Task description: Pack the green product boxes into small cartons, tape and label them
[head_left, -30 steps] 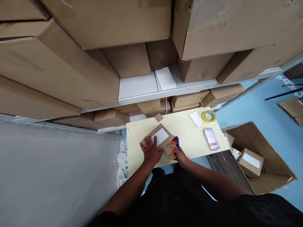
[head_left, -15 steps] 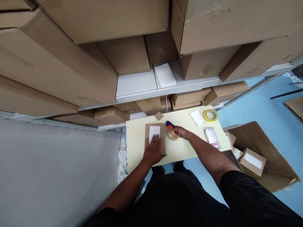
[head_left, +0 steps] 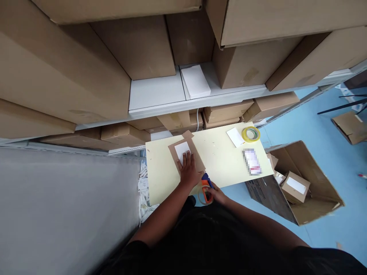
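Note:
A flat brown cardboard parcel (head_left: pixel 197 160) with a white label lies on a pale yellow table (head_left: pixel 223 156). My left hand (head_left: pixel 188 170) presses flat on the parcel, fingers spread over the label. My right hand (head_left: pixel 217 194) grips an orange and blue tape dispenser (head_left: pixel 205 190) at the table's near edge, just below the parcel.
A yellow tape roll (head_left: pixel 250 134) and a white card (head_left: pixel 235 137) lie at the table's far right, a blurred item beside them. An open cardboard box (head_left: pixel 312 191) with small parcels sits on the blue floor to the right. Shelves stacked with large cartons (head_left: pixel 86 72) rise behind the table.
My right hand pulled the tape dispenser from the parcel's far right corner back toward me to the table's near edge. The parcel turned slightly under my left hand.

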`<state>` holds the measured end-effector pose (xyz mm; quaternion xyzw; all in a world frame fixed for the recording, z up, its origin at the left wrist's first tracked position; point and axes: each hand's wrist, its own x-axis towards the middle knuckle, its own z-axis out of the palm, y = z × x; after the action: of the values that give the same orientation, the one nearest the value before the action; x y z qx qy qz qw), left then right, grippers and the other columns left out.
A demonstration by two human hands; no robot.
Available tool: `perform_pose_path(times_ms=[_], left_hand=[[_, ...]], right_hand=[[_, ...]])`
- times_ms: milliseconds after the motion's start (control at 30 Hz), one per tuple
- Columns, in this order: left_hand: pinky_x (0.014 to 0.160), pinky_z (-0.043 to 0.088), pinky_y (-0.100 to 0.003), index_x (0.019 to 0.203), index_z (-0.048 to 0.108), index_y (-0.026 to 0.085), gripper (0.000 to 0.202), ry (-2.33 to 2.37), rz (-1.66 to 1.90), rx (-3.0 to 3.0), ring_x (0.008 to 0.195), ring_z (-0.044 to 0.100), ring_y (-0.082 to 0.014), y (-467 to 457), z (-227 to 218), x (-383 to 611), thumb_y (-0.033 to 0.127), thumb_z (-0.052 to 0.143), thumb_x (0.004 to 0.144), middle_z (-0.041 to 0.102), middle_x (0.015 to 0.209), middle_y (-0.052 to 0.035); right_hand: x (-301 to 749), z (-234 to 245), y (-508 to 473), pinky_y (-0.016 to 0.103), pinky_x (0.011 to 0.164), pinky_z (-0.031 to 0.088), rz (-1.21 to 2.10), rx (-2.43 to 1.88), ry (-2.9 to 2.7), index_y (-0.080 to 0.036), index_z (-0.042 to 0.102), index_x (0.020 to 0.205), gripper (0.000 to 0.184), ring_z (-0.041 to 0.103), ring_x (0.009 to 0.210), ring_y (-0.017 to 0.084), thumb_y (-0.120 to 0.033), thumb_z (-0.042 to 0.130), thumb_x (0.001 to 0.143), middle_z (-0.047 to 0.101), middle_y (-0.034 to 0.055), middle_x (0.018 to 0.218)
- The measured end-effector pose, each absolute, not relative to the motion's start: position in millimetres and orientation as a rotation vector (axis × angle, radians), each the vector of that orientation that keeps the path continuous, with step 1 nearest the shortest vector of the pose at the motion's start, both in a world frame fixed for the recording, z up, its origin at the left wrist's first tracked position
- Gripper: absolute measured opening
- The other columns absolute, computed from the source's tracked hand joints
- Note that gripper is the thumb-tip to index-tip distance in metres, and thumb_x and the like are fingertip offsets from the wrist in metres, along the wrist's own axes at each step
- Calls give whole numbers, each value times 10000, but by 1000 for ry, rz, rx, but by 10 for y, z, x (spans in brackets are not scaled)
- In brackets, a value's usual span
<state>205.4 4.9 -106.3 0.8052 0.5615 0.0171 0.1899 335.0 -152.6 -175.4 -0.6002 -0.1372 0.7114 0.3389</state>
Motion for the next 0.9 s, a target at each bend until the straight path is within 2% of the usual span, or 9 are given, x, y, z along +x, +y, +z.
perform_pose_path(times_ms=[67, 167, 267, 367, 467, 567, 733, 833, 900], left_hand=[[1229, 58, -658, 1650, 147, 119, 1057, 1571, 16, 2228, 1582, 73, -434, 33, -1032, 2095, 612, 628, 849, 107, 1717, -220], [1208, 215, -597, 1637, 216, 109, 1039, 1488, -113, 2293, 1576, 119, -424, -19, -956, 1938, 671, 600, 851, 122, 1715, -226], [1185, 280, -559, 1621, 297, 133, 1090, 1371, -245, 2434, 1532, 226, -454, -26, -892, 1620, 690, 700, 775, 197, 1698, -225], [1229, 201, -557, 1607, 366, 235, 1035, 1253, -271, 2570, 1515, 272, -441, 58, -882, 1344, 640, 770, 745, 295, 1676, -170], [1250, 73, -613, 1613, 354, 296, 998, 1286, -223, 2611, 1565, 158, -427, 162, -919, 1224, 675, 731, 770, 231, 1709, -126], [1237, 26, -659, 1625, 325, 292, 994, 1401, -180, 2579, 1579, 96, -432, 199, -972, 1225, 712, 680, 797, 164, 1728, -123], [1233, 1, -670, 1623, 332, 268, 965, 1514, -106, 2500, 1584, 83, -420, 146, -1035, 1406, 709, 647, 825, 145, 1729, -140], [1215, 21, -695, 1632, 304, 214, 948, 1624, -102, 2403, 1580, 54, -442, 67, -1019, 1588, 704, 581, 869, 116, 1727, -180], [1199, 77, -706, 1640, 274, 177, 985, 1649, -149, 2350, 1570, 46, -475, -1, -973, 1657, 727, 550, 871, 102, 1723, -205]], right_hand=[[3230, -1764, -1318, 312, 654, 490, 1755, -1576, -305, -260, 597, 1039, 404, 598, 712, 201, -528, 680, 749, 604, -10, 743], [3338, -1724, -934, 270, 599, 437, 1687, -1640, -315, -235, 567, 973, 321, 513, 620, 155, -476, 627, 771, 513, -36, 657], [3725, -1670, -509, 252, 565, 384, 1749, -1633, -399, -207, 610, 959, 315, 470, 590, 138, -361, 696, 697, 513, -44, 622], [4092, -1624, -35, 247, 544, 340, 1847, -1637, -532, -191, 672, 951, 362, 447, 572, 130, -240, 775, 607, 536, -48, 589], [4245, -1568, 292, 254, 530, 321, 1955, -1686, -692, -189, 691, 911, 325, 434, 542, 128, -231, 805, 609, 510, -54, 541], [4250, -1533, 171, 258, 535, 346, 1974, -1696, -696, -198, 687, 919, 294, 453, 534, 133, -336, 786, 679, 512, -50, 553], [4045, -1582, -923, 281, 625, 458, 1851, -1574, -542, -239, 660, 1112, 461, 573, 650, 166, -423, 771, 703, 645, -21, 738], [3747, -1606, -1304, 292, 603, 460, 1746, -1631, -410, -236, 653, 971, 337, 546, 605, 168, -499, 708, 767, 580, -24, 648], [3596, -1601, -1187, 290, 601, 467, 1728, -1683, -460, -235, 646, 981, 338, 552, 616, 171, -508, 698, 788, 590, -17, 661]])
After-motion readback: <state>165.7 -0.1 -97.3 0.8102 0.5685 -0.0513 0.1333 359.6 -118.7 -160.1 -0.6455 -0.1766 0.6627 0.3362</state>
